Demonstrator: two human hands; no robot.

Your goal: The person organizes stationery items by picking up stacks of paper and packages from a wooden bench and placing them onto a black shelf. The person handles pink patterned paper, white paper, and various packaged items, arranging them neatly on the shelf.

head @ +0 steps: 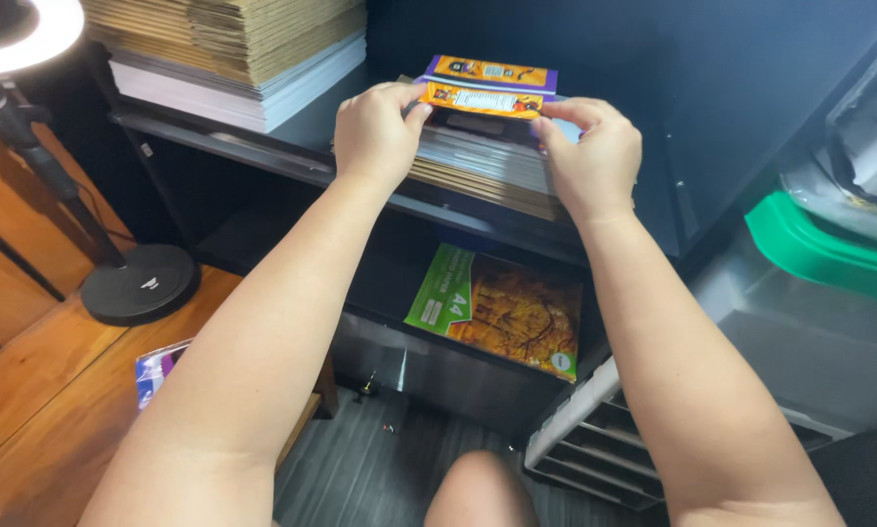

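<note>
Both hands up at a dark shelf (pixel 263 146), gripping a flat orange and purple packet (pixel 485 86) by its ends. Left hand (pixel 375 132) closed on the packet's left end, thumb toward the front edge, fingers curled over the top. Right hand (pixel 595 156) closed on the right end, fingertips pinching the edge. Packet lies roughly level, on or just above a low stack of flat sheets (pixel 487 166) on the shelf; cannot tell if it touches the stack. A second packet of the same kind seems to sit right behind it, purple edge showing. To the left on the same shelf, a taller pile of brown and white card (pixel 234 54). Below the shelf, a green and orange paper pack (pixel 502 307) leans in the lower compartment. Far left, a ring light (pixel 14 34) on a stand with a round black base (pixel 138 283) on a wooden desk (pixel 39 390). A small purple wrapper (pixel 156 371) lies on the desk near the left forearm. Right side, a clear bin with green lid (pixel 819 249) and a grey drawer unit (pixel 595 449) under it. A knee (pixel 482 488) shows at bottom centre.
</note>
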